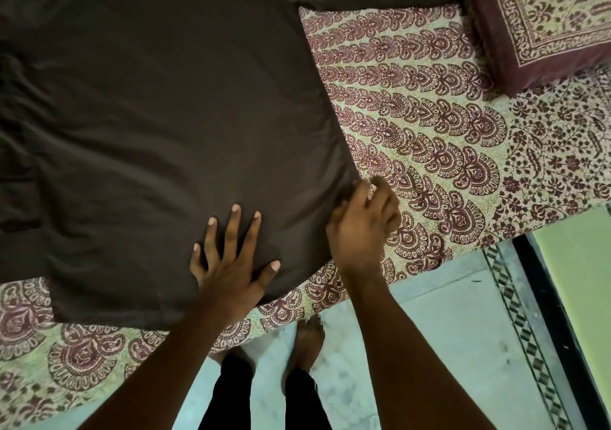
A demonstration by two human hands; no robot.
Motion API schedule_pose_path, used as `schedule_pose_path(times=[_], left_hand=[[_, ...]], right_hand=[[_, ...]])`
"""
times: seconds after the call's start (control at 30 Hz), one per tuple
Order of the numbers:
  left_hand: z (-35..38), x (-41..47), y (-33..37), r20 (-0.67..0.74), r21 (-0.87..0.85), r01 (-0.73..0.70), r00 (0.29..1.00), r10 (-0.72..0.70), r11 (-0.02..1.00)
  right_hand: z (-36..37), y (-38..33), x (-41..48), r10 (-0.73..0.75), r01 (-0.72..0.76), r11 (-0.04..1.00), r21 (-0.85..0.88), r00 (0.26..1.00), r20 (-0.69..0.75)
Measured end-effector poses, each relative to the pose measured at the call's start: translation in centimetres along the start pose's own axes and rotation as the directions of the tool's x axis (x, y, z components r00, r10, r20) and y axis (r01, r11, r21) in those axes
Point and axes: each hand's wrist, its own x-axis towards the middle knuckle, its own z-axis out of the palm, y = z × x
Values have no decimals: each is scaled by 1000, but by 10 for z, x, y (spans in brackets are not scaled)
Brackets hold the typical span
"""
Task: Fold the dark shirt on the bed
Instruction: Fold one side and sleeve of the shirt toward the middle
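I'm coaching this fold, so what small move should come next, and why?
Probably lift the right edge of the shirt and carry it leftward over the middle: the left hand presses it flat, and the right hand appears to pinch that edge.

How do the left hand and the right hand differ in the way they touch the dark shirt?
The left hand lies flat on the shirt with fingers spread; the right hand has its fingers curled. The left hand presses inside the shirt's outline; the right hand sits at its right edge and seems to pinch it. Both touch the shirt.
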Motion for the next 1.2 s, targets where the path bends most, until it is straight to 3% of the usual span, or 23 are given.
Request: schedule_pose_path(times=[0.03,0.1,0.17,0.27,0.37,0.47,0.5,0.57,0.63,0.67,0.7,0.73,0.83,0.9,0.93,0.97,1.0,1.03,1.1,1.13,1.17,1.2], left_hand=[[-4,-1,-2,-55,14,-11,998,11,1000],[-7,-1,-12,-138,59,9,990,-1,998],[-7,0,-24,-158,56,68,986,-58,996],[0,0,-33,-137,66,90,987,-80,994],[2,2,-35,-105,64,81,992,-73,995],[-1,3,-36,-83,62,87,993,-82,994],[-1,4,-37,-72,59,87,994,-82,994],[-1,5,-39,-45,46,82,996,-80,996],[-3,7,-41,-9,33,88,996,-88,996],[-3,8,-41,10,34,94,996,-94,995],[-4,8,-42,25,38,97,995,-98,995],[-4,8,-42,36,44,98,994,-100,994],[-8,10,-43,80,52,92,992,-96,994],[-10,10,-42,98,44,87,991,-91,995],[-10,9,-41,92,37,84,992,-87,996],[-10,6,-40,60,36,79,995,-81,996],[-9,2,-39,9,46,67,998,-67,997],[-7,-3,-38,-39,65,41,998,-39,997],[1,-17,-40,-108,108,-18,994,30,994],[5,-25,-43,-128,116,-34,991,49,993],[9,-32,-45,-140,115,-45,988,61,992],[12,-40,-46,-149,106,-58,986,74,993]], right_hand=[[3,-11,-1,-146,145,989,24,989,21],[17,-29,-5,-430,427,903,52,891,146],[32,-30,-7,-536,541,839,61,799,274],[36,0,-7,-405,436,899,-39,863,303],[27,36,-9,-89,128,985,-114,952,292],[14,44,-10,148,-117,983,-139,959,241],[12,38,-11,109,-79,986,-144,970,217],[13,20,-16,-194,225,968,-110,951,240],[21,9,-24,-520,554,833,-17,792,321],[25,9,-27,-577,618,786,-9,740,345],[28,14,-28,-565,611,791,-33,751,343],[29,21,-28,-489,535,842,-69,811,320],[29,33,-28,-82,122,981,-151,967,243],[28,25,-25,153,-129,981,-145,973,174],[26,16,-23,181,-163,978,-133,974,139],[24,6,-22,112,-98,988,-119,986,126],[24,-5,-22,-48,63,993,-97,988,149],[24,-14,-21,-260,277,959,-61,945,199],[28,-21,-19,-578,604,797,8,759,301],[32,-16,-17,-616,651,759,-1,719,322],[35,-6,-16,-576,616,787,-32,753,317],[36,6,-15,-467,505,861,-67,835,289]])
